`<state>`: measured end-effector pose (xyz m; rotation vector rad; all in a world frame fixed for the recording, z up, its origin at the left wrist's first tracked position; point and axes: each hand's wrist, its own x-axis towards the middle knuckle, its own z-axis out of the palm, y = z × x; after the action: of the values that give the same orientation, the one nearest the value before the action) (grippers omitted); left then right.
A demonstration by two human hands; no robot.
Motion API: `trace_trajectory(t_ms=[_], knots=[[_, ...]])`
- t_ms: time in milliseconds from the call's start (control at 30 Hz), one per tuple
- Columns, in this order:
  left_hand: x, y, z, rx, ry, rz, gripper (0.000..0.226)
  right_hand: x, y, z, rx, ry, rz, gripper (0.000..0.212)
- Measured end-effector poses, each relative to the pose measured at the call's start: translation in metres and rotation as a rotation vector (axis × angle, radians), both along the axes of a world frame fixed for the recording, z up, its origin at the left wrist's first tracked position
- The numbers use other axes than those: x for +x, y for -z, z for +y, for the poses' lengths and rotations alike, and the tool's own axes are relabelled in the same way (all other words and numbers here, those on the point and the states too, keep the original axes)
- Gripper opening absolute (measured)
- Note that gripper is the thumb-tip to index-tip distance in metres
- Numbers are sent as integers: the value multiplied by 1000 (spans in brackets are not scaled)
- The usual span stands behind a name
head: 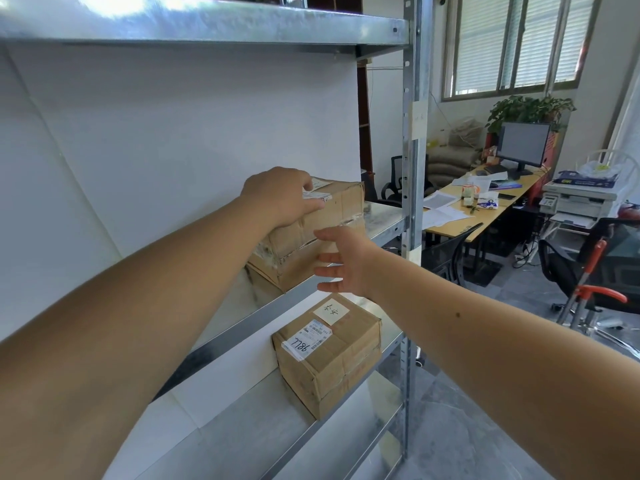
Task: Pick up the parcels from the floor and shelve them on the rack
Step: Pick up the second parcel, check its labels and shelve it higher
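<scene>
A brown cardboard parcel with crinkled clear tape and white shipping labels [311,230] is seen resting on the middle galvanised steel shelf [384,220] of the grey metal rack [412,133], close to the rack's right upright post. Its long axis is turned obliquely, running from the shelf's front edge back towards the post. The left hand [280,197] is laid over the parcel's top left corner, fingers curled on a label. The right hand [341,263] is held spread and empty just in front of the parcel's near face, perhaps touching it; this hand is judged better placed for a push inward. A second taped brown cardboard parcel marked 7786 [329,355] is set on the shelf below.
</scene>
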<state>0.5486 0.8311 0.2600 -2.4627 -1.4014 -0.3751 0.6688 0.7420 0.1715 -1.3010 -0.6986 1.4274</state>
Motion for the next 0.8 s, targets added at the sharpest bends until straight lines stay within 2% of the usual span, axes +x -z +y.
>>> trace_trajectory(t_ms=[133, 233, 333, 467, 600, 733, 800], knots=[[5, 6, -19, -2, -13, -42, 53, 0, -16, -3, 76, 75, -68, 34], [2, 8, -32, -10, -31, -110, 55, 1, -27, -10, 107, 33, -69, 37], [-4, 10, -47, -18, -74, -121, 54, 1, -36, -16, 109, 4, -101, 53], [-12, 15, -69, -67, -114, -197, 69, -4, -49, -24, 148, -42, -108, 60], [-26, 26, -86, -56, -143, -301, 76, -13, -53, -31, 174, -75, -139, 41], [-39, 38, -105, -68, -167, -453, 85, -26, -55, -36, 182, -121, -135, 50], [-47, 44, -115, -90, -183, -554, 88, -34, -55, -42, 192, -149, -134, 46]])
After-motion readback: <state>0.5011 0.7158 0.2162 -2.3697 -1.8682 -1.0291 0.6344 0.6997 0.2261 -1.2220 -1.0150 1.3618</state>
